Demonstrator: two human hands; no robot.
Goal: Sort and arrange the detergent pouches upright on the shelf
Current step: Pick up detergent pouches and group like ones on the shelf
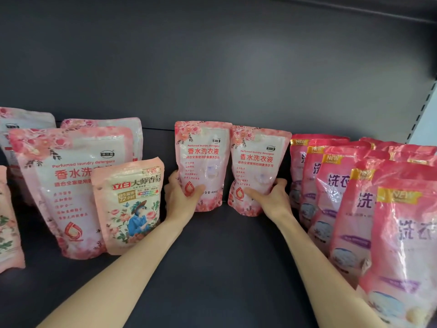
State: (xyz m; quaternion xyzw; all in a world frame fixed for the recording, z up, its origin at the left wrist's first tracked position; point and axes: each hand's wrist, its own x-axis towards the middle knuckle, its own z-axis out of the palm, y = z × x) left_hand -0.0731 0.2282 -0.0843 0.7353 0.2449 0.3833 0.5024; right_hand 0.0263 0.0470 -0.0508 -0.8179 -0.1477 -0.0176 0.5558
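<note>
Detergent pouches fill both hands. The left hand (182, 197) grips the left small pink pouch (203, 159) low on its left edge, with the thumb across the front and the fingers curled behind. The right hand (274, 197) grips the right small pink pouch (259, 166) low on its right edge in the same way. Both pouches stand upright on the shelf (224, 261), close together in the middle and near the dark back panel (212, 67). They look like soft, glossy film bags of liquid, so I judge them bottom-heavy, slippery and apt to bulge or slump if squeezed hard. A light hold low on the filled belly, as here, should steady them best, while the flat top seal looks stiffer for small corrections of lean. To the left, a floral pouch with a figure in blue (132, 209) leans against a large perfumed-detergent pouch (68, 185), with more pink pouches behind it. To the right, a row of red-pink pouches marked NEW (338, 192) stands overlapping from back to front.
</note>
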